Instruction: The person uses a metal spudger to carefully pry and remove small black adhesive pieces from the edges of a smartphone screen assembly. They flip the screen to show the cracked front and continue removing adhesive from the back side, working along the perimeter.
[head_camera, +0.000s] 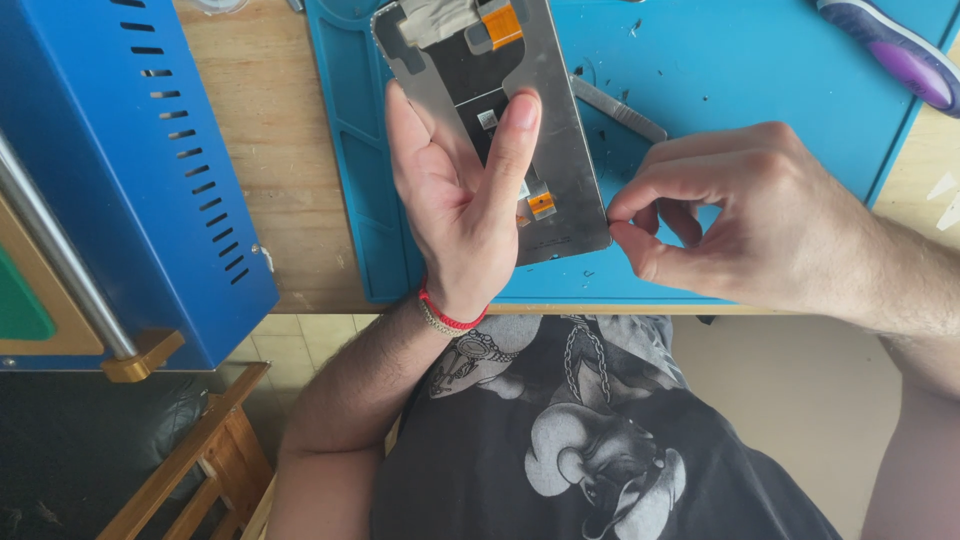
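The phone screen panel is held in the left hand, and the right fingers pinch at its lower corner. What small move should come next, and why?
Probably a slow peel away from the corner. The right hand pinches its fingers at the lower right corner of the phone screen panel, while the left hand steadies it above the blue mat.

Grey phone screen panel (560, 130), orange flex connectors, back up, held above mat.

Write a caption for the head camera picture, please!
Left hand holds a phone screen panel; right hand pinches its corner.
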